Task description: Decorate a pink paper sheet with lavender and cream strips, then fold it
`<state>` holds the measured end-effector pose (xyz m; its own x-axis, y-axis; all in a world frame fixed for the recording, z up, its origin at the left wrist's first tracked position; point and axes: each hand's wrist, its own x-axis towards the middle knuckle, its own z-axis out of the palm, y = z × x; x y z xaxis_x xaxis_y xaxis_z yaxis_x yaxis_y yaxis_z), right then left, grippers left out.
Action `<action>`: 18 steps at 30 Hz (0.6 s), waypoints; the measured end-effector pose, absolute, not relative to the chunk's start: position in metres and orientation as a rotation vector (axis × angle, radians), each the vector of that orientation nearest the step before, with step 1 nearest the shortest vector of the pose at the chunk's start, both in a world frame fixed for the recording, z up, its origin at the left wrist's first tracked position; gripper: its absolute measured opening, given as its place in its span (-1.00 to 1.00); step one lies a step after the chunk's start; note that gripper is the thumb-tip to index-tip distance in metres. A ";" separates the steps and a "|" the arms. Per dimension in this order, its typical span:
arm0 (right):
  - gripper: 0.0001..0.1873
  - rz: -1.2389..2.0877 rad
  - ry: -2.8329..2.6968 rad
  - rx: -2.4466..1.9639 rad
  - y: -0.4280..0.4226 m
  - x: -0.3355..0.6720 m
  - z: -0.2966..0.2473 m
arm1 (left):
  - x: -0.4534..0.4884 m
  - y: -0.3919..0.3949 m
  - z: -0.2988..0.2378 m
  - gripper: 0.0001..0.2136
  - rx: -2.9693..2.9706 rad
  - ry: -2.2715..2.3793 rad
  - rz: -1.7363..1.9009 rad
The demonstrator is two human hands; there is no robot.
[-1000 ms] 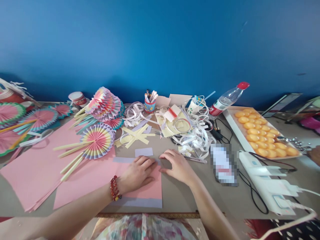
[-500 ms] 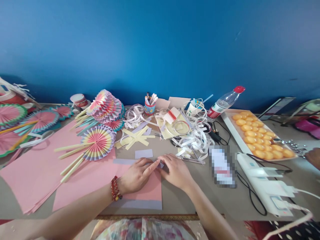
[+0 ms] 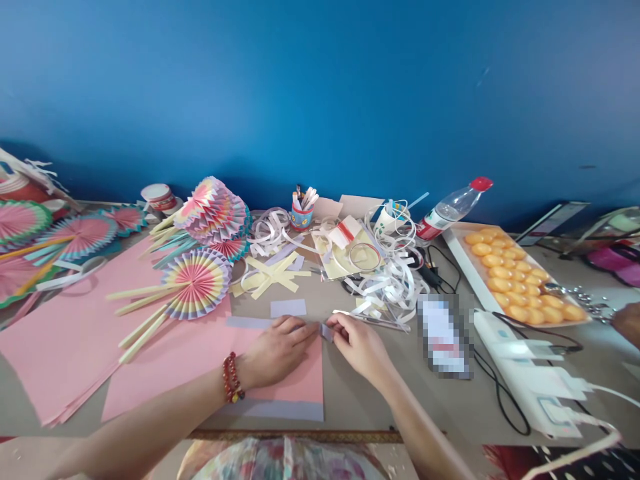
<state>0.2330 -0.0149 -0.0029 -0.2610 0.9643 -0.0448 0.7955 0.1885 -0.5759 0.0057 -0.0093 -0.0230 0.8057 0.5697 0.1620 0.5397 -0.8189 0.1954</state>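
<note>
A pink paper sheet (image 3: 200,373) with pale lilac strips along its near and far edges lies on the table in front of me. My left hand (image 3: 277,350), a red bead bracelet on its wrist, rests on the sheet's far right part with fingers stretched toward the corner. My right hand (image 3: 357,343) pinches the sheet's far right corner (image 3: 326,331) and lifts it slightly off the table.
Folded paper fans (image 3: 197,283) and a stack of pink paper (image 3: 60,340) lie left. White paper strips (image 3: 390,280), a pen cup (image 3: 301,215), a water bottle (image 3: 450,208), an orange egg-shaped tray (image 3: 520,273), a power strip (image 3: 525,373) and cables lie behind and right.
My right hand went from lying flat beside the sheet to pinching its far right corner and raising it. My left hand slid its fingers toward that corner.
</note>
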 end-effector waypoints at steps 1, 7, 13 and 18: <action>-0.83 0.705 -2.143 -1.670 -0.015 0.233 -0.003 | 0.006 -0.009 -0.022 -0.69 2.868 0.876 0.317; -0.80 0.680 -2.135 -1.694 -0.017 0.232 -0.005 | 0.004 -0.010 -0.012 -0.60 2.993 0.805 0.239; -0.80 0.637 -2.144 -1.672 -0.018 0.233 -0.005 | 0.006 -0.009 -0.013 -0.67 2.942 0.856 0.262; -0.81 0.614 -2.161 -1.683 -0.021 0.233 -0.008 | 0.005 -0.010 -0.017 -0.66 2.933 0.870 0.258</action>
